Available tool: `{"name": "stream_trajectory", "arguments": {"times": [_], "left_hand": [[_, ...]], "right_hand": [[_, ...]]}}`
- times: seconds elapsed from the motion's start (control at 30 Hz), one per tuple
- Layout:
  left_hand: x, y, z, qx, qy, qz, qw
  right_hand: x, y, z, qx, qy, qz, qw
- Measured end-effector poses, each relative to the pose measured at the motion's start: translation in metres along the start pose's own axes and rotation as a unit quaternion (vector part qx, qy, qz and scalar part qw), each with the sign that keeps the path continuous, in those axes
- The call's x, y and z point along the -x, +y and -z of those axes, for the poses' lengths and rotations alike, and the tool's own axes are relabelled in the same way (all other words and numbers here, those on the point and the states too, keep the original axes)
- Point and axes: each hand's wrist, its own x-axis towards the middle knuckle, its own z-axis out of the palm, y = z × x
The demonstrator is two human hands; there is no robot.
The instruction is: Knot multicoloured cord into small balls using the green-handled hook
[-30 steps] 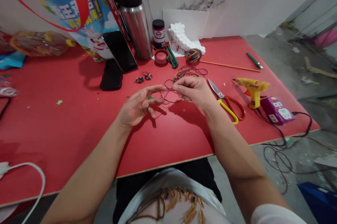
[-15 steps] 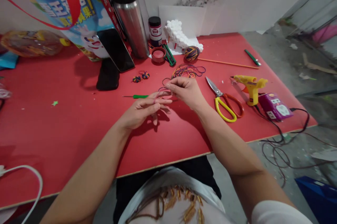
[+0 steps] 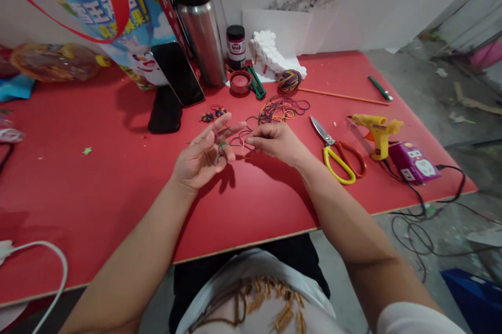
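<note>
My left hand point(image 3: 198, 161) is palm-up above the table, its fingers spread and partly bent. Thin multicoloured yarn point(image 3: 243, 139) loops round those fingers, pink at the index finger and dark lower down. To its right, my right hand point(image 3: 276, 145) pinches the yarn between thumb and fingertips, with a small orange loop hanging below. Behind the hands lies a loose tangle of the same yarn point(image 3: 274, 109), near its wound ball point(image 3: 289, 81). Two small knotted yarn pieces point(image 3: 214, 114) rest beyond my left fingers. That hand mostly hides a green-handled hook, of which a green bit shows.
Scissors point(image 3: 333, 151), a yellow glue gun point(image 3: 378, 133) and a purple power socket point(image 3: 413, 161) lie to the right. At the back stand a steel flask point(image 3: 200, 36), a leaning phone point(image 3: 178, 72), a dark jar point(image 3: 236, 47) and a white fluffy piece point(image 3: 270, 54).
My left hand has turned palm-up, moved slightly left and now covers most of the green hook. My right hand has come down a little, still pinching the yarn. The view has shifted slightly.
</note>
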Motion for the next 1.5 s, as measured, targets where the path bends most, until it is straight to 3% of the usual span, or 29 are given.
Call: {"name": "stream_trajectory", "arguments": {"times": [0.27, 0.5, 0.7, 0.83, 1.0, 1.17, 1.33, 1.5], "left_hand": [[0.0, -0.005, 0.005, -0.03, -0.015, 0.001, 0.999], [0.004, -0.013, -0.001, -0.108, -0.03, 0.042, 0.993], [0.0, -0.019, -0.002, -0.138, 0.021, 0.047, 0.989], [-0.005, -0.021, -0.003, -0.113, 0.045, 0.045, 0.992], [-0.009, -0.023, 0.0, -0.077, 0.089, 0.04, 0.992], [-0.011, -0.024, 0.006, -0.044, 0.094, 0.043, 0.994], [-0.008, -0.017, 0.005, 0.003, 0.1, 0.016, 0.995], [-0.008, -0.013, 0.004, 0.024, 0.101, 0.007, 0.995]], "right_hand": [[0.0, -0.002, 0.003, -0.029, 0.027, -0.052, 0.998], [-0.002, 0.001, -0.004, 0.033, 0.084, -0.029, 0.995], [0.0, 0.001, -0.008, 0.039, 0.149, 0.01, 0.988], [0.001, -0.002, -0.015, 0.004, 0.13, 0.009, 0.991], [0.006, 0.0, -0.028, 0.056, 0.121, 0.068, 0.989], [0.009, 0.004, -0.04, 0.054, 0.109, 0.105, 0.987], [0.01, 0.002, -0.039, 0.085, 0.128, 0.074, 0.985], [0.011, -0.002, -0.038, 0.036, 0.113, 0.079, 0.99]]}}
